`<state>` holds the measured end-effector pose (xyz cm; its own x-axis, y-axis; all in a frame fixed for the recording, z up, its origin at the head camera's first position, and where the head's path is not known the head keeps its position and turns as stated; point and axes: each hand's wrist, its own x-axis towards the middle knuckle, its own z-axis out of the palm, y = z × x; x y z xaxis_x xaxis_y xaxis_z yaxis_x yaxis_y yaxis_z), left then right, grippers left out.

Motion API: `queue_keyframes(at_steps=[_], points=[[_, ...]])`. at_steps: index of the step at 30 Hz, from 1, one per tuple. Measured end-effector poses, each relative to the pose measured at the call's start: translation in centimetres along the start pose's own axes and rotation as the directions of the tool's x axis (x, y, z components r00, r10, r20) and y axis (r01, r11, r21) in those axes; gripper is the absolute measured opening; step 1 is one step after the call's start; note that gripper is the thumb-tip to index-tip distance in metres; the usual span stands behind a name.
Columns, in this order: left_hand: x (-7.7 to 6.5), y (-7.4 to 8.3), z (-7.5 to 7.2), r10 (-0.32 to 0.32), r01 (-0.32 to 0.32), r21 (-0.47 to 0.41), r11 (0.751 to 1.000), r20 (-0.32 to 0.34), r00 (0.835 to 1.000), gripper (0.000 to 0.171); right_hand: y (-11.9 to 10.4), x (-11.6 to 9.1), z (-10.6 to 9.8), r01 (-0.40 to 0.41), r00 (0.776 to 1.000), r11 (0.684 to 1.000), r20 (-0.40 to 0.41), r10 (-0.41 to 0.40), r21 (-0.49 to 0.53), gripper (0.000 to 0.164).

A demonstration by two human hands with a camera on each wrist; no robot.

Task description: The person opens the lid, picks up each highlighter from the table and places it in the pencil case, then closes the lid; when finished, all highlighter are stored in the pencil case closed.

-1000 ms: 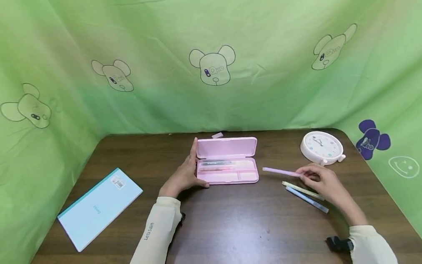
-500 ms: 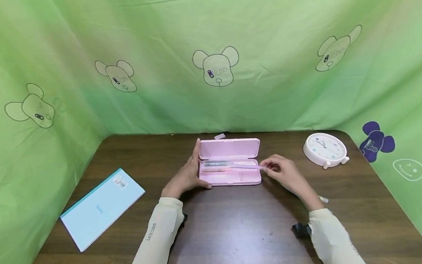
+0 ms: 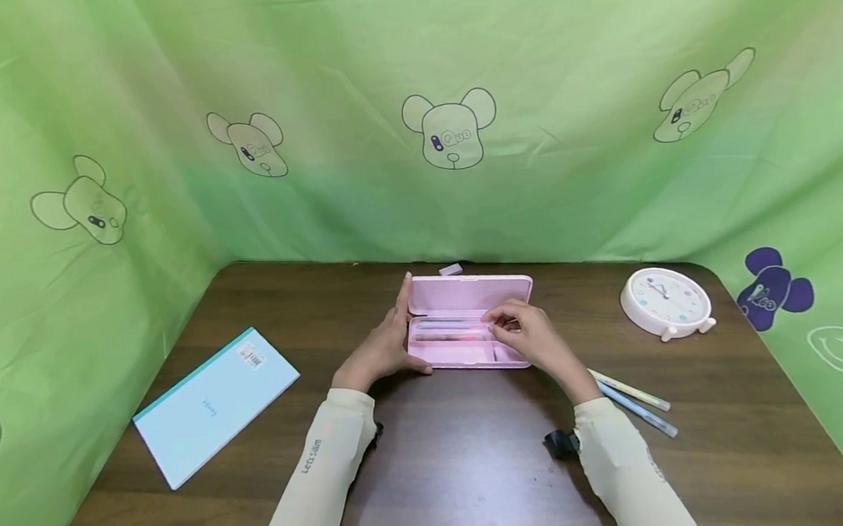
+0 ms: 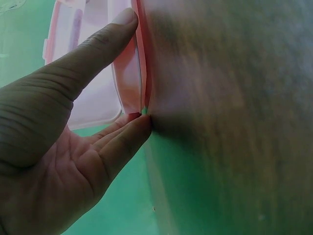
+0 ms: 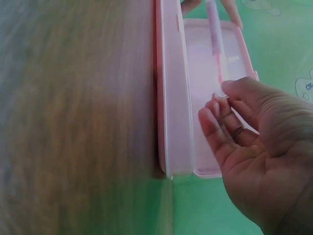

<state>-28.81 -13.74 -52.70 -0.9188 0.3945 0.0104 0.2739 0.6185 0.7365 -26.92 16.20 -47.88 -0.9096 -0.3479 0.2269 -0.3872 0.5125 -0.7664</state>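
A pink pencil case lies with its lid raised at the back of the brown table. My left hand holds its left end, the thumb along the front wall and the fingers at the far side. Over the right half of the case, my right hand pinches the clear end of a lilac pen between thumb and fingertips. Other pens lie lengthwise in the rear compartment; the hand partly covers that row. The small front compartments show pink bottoms.
A yellow pen and a blue pen lie on the table near the right forearm. A round white clock is at the back right, a light blue notebook at the left. Behind the lid sits a small eraser-like block.
My right hand has carried the lilac pen leftward from beside the yellow and blue pens into the case. The left hand keeps its hold on the case. The view has shifted slightly.
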Motion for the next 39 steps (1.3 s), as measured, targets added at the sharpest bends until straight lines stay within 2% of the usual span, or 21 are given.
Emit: queue_keyframes(at_steps=[4, 7, 10, 14, 16, 18, 20, 23, 25, 30, 32, 33, 35, 39], points=[[0.1, 0.3, 0.1, 0.001, -0.001, 0.000, 1.000, -0.003, 1.000, 0.170, 0.2, 0.0, -0.2, 0.014, 1.000, 1.000, 0.002, -0.014, -0.023, 0.030], [-0.3, 1.2, -0.2, -0.003, 0.003, 0.001, 1.000, 0.003, 1.000, 0.169, 0.4, -0.2, -0.6, -0.002, 1.000, 1.000, -0.006, 0.002, -0.021, 0.038], [-1.0, 2.6, -0.7, 0.002, -0.002, 0.004, 1.000, 0.011, 1.000, 0.167, 0.6, -0.5, -0.9, -0.020, 1.000, 0.999, -0.016, 0.020, -0.033, 0.038], [-1.3, 3.3, -1.0, 0.009, -0.009, 0.000, 1.000, 0.018, 1.000, 0.165, 0.9, -1.0, -1.2, -0.023, 0.999, 0.997, -0.025, 0.021, -0.070, 0.032], [-1.0, 2.4, -0.6, 0.019, -0.019, 0.002, 1.000, 0.007, 1.000, 0.167, 1.1, -1.2, -1.3, -0.020, 1.000, 0.996, -0.021, 0.019, -0.087, 0.029], [-1.1, 2.8, -0.6, -0.004, 0.004, -0.002, 1.000, 0.020, 1.000, 0.166, 1.2, -1.4, -1.4, -0.017, 1.000, 0.995, -0.020, 0.015, -0.098, 0.028], [-0.7, 2.1, -0.2, -0.006, 0.006, -0.002, 1.000, 0.016, 1.000, 0.168, 1.3, -1.6, -1.5, -0.012, 1.000, 0.994, -0.025, 0.009, -0.106, 0.027], [0.3, 0.6, 0.7, -0.028, 0.029, -0.017, 0.999, 0.022, 0.999, 0.168, 1.3, -2.1, -2.0, -0.007, 0.999, 0.993, -0.045, 0.001, -0.114, 0.024], [0.8, -0.6, 1.2, -0.004, 0.004, -0.010, 1.000, 0.006, 1.000, 0.169, 1.4, -2.5, -2.5, -0.006, 0.999, 0.993, -0.054, -0.001, -0.117, 0.023], [-0.3, 1.4, -0.1, 0.025, -0.026, 0.022, 0.999, 0.007, 1.000, 0.166, 1.8, -3.8, -4.0, -0.031, 0.998, 0.992, -0.060, 0.024, -0.124, 0.019], [-0.6, 1.5, -0.5, 0.030, -0.031, 0.028, 0.999, 0.007, 1.000, 0.165, 2.1, -4.5, -4.6, -0.045, 0.997, 0.990, -0.064, 0.037, -0.130, 0.019], [-0.2, 0.8, -0.3, 0.028, -0.028, 0.027, 0.999, 0.004, 1.000, 0.166, 2.3, -4.9, -4.9, -0.049, 0.997, 0.990, -0.068, 0.040, -0.136, 0.020], [-0.3, 0.8, -0.5, 0.036, -0.036, 0.033, 0.999, 0.003, 0.999, 0.165, 2.7, -5.8, -5.7, -0.056, 0.996, 0.987, -0.079, 0.044, -0.150, 0.021], [-1.2, 3.1, -1.3, 0.000, 0.000, 0.003, 1.000, 0.027, 1.000, 0.163, 3.6, -7.8, -7.3, -0.043, 0.993, 0.978, -0.117, 0.019, -0.205, 0.022]])
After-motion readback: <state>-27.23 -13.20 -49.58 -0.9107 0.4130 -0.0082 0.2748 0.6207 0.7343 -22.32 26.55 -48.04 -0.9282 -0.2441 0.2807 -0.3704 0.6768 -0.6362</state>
